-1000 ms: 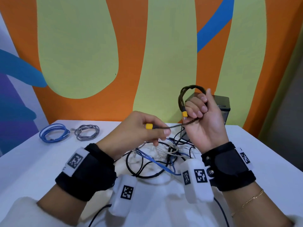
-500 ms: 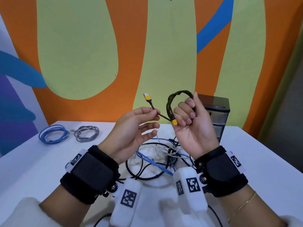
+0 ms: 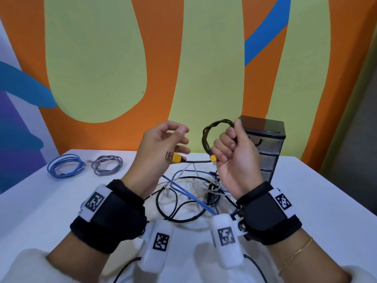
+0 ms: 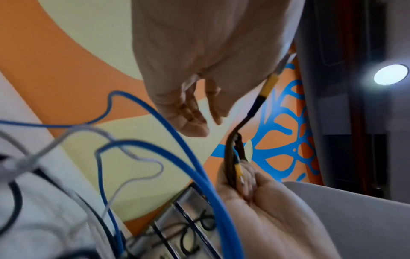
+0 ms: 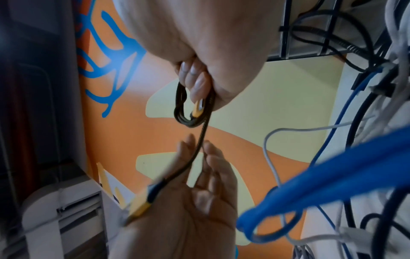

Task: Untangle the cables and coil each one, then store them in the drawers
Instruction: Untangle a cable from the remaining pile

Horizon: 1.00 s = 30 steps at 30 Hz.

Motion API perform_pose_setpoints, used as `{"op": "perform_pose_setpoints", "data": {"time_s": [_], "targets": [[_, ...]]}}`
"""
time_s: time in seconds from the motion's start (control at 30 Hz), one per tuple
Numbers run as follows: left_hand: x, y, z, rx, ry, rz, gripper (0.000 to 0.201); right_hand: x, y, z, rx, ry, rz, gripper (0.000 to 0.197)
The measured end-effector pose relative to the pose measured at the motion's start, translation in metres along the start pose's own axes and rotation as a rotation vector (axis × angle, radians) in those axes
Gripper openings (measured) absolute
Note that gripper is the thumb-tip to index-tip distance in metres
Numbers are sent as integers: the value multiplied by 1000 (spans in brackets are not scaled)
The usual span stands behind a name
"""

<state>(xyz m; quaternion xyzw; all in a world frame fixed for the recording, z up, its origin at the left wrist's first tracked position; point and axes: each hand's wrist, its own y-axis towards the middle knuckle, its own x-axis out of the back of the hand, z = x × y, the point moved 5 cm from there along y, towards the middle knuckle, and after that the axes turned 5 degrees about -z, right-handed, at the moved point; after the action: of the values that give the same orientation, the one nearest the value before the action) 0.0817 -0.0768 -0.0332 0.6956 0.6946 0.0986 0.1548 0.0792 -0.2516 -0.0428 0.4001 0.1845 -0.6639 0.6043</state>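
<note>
My right hand (image 3: 234, 160) gripped the coiled braided cable (image 3: 208, 137) mid-frame; my left hand (image 3: 161, 148), fingers loose, touched its tail above the tangled cables (image 3: 189, 193)

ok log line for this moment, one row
step: coiling braided cable | right hand: grips coil | left hand: loose at tail end | tangle: on table | drawers: shut

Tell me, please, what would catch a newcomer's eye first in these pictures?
First, the dark braided cable with yellow plugs, its coil gripped in the right hand above the table, its free end lying across the left hand. Below lies a tangle of cables; far left, a blue coil beside a grey coil.
</note>
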Motion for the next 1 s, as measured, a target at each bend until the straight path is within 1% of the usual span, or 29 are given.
{"op": "perform_pose_setpoints", "data": {"time_s": [0.03,0.1,0.13,0.17,0.2,0.27,0.33,0.4,0.53,0.6,0.7,0.77,0.83,0.9,0.93,1.0], "targets": [[3,2,3,78,3,25,15,3,2,4,22,18,-29,42],[2,1,8,221,3,174,22,9,5,10,64,45,-79,42],[0,-2,9,263,-14,257,23,11,6,11,79,51,-98,42],[-3,-4,9,277,-52,310,22,13,7,12,91,51,-114,42],[-5,-6,8,269,-106,321,21,14,7,12,98,45,-124,42],[-7,-4,7,220,-193,269,20,13,6,11,99,23,-116,42],[-9,-3,7,155,-219,193,18,9,4,7,82,4,-81,42],[-9,-2,7,71,-168,141,18,5,1,3,66,-30,-38,43],[-13,-6,2,-127,-7,165,19,-3,-6,-3,113,-234,23,43],[-14,-6,-1,-204,45,150,21,-8,-10,-6,122,-300,54,43],[-14,-8,-1,-235,28,121,20,-12,-13,-11,78,-282,66,43],[-15,-10,-3,-286,60,85,22,-11,-14,-13,49,-244,49,43],[-17,-13,-7,-308,78,56,28,-10,-14,-13,37,-219,28,43],[-16,-14,-8,-271,72,22,45,-9,-13,-12,38,-207,21,44],[-15,-12,-7,-248,83,1,51,-9,-14,-12,41,-210,25,44],[-11,-9,-3,-216,160,-38,48,-9,-15,-12,54,-236,44,44]]}}
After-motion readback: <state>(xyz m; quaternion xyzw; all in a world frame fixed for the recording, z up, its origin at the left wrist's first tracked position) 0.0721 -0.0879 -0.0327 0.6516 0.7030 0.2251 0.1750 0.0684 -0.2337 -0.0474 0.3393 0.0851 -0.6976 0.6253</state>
